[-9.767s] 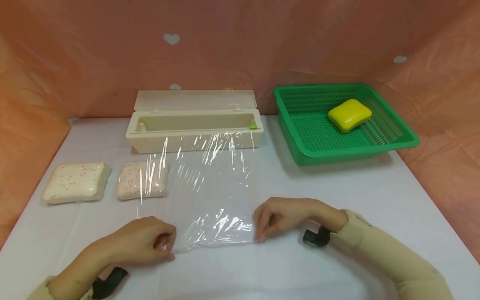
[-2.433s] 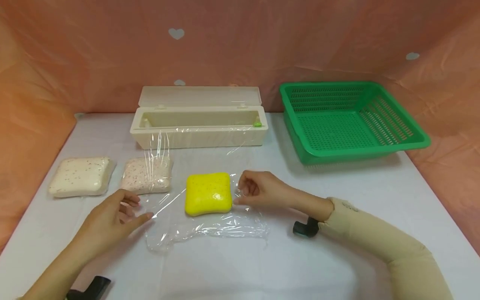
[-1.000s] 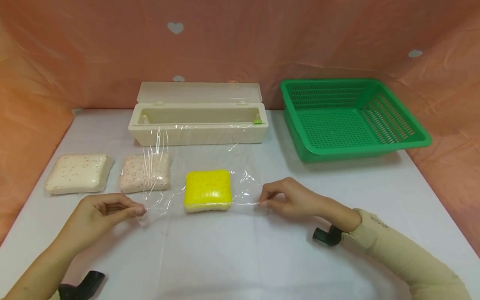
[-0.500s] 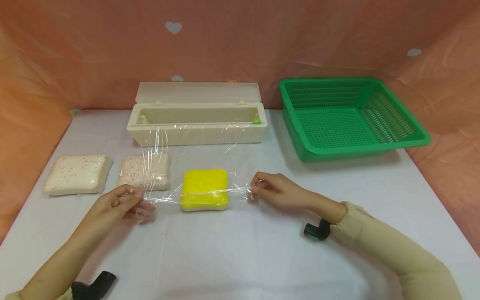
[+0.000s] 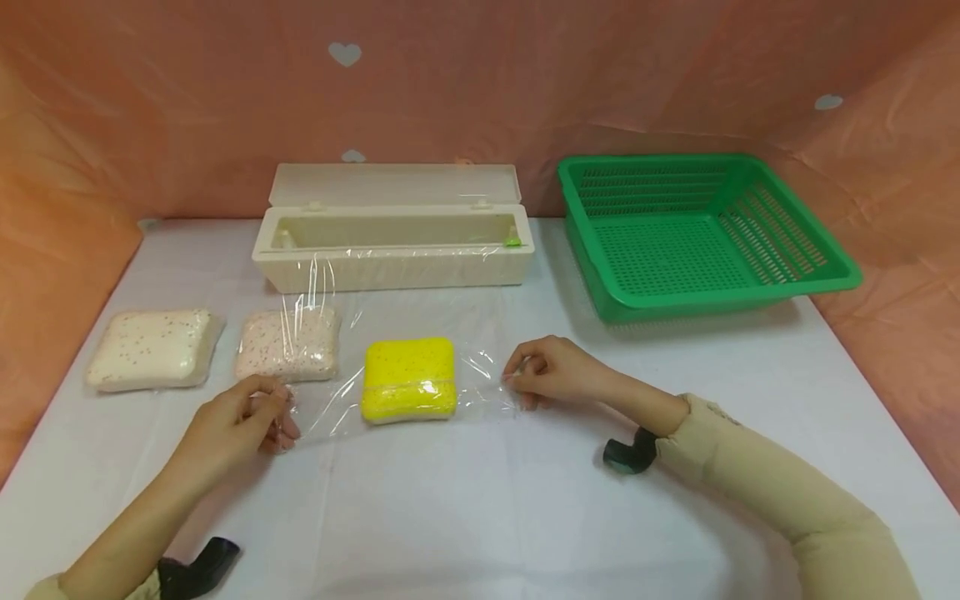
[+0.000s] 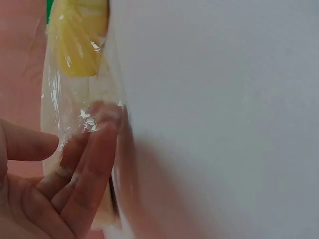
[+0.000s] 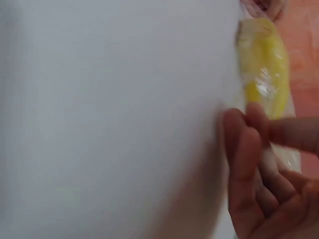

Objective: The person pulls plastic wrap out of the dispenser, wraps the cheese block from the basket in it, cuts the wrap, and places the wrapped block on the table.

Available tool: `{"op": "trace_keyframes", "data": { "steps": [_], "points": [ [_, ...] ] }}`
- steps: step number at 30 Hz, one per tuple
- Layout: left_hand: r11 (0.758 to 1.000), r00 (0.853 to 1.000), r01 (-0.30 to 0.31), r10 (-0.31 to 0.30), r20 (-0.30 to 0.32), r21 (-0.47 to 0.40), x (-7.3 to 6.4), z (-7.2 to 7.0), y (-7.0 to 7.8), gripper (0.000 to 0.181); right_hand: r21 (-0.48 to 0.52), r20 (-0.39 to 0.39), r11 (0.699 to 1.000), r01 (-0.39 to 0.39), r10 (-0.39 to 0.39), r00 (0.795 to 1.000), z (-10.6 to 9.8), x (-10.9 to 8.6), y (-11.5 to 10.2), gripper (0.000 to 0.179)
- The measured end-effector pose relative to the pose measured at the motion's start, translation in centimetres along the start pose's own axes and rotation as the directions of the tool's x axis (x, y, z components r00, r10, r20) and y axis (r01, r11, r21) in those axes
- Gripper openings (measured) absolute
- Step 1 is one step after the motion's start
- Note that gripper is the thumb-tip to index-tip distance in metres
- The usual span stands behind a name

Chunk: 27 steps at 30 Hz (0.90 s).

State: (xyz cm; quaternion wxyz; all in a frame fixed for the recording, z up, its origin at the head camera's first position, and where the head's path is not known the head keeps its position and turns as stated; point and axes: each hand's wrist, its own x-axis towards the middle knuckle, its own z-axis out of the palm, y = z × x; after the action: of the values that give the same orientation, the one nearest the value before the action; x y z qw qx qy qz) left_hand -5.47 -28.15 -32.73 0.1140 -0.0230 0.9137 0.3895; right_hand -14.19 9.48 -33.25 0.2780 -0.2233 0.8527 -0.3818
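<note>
A yellow sponge [image 5: 408,367] with a pale underside lies mid-table on clear cling film [image 5: 337,410]. The film's near end is folded back over the sponge, its edge crossing the top. My left hand [image 5: 236,421] holds the film's left side, thumb and fingers close together; in the left wrist view several fingers [image 6: 94,164] lie behind the film. On the other side my right hand [image 5: 558,371] pinches the right end between thumb and fingertips. The film runs back to an open cream dispenser box [image 5: 397,271], whose lid stands up behind it.
Two film-wrapped speckled sponges lie at the left: a cream sponge [image 5: 153,350] and a pink sponge [image 5: 288,343], the latter partly under the film. A green basket [image 5: 712,304] stands at the back right. A pink curtain [image 5: 450,83] closes off the back.
The yellow sponge went from the basket onto the film. Both hands then took the film's near end and folded it back over the sponge; in the last half second the edge settled lower onto it.
</note>
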Motion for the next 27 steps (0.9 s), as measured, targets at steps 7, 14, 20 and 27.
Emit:
{"op": "trace_keyframes", "data": {
  "steps": [7, 14, 20, 27],
  "points": [
    [0.987, 0.935, -0.115, 0.146, -0.323, 0.113, -1.0, -0.2, 1.4, 0.022, -0.095, -0.117, 0.988, 0.119, -0.129, 0.985, -1.5, -1.2, -1.1, 0.033],
    [0.839, 0.76, -0.444, 0.538, -0.364, 0.314, -0.7, 2.0, 4.1, 0.019, -0.341, -0.228, 0.864, 0.37, -0.458, 0.859, 0.7, -1.5, -3.6, 0.031],
    [0.696, 0.776, -0.544, 0.63, -0.034, 0.469, -0.3, 3.5, 4.5, 0.045, -0.649, 0.039, 0.619, 0.441, -0.553, 0.832, 3.5, -1.3, -3.9, 0.054],
    [0.672, 0.82, -0.529, 0.561, 0.111, 0.518, 0.3, 4.3, 4.7, 0.062, -0.689, 0.106, 0.609, 0.393, -0.451, 0.886, 4.5, -0.1, -4.3, 0.067]
  ]
}}
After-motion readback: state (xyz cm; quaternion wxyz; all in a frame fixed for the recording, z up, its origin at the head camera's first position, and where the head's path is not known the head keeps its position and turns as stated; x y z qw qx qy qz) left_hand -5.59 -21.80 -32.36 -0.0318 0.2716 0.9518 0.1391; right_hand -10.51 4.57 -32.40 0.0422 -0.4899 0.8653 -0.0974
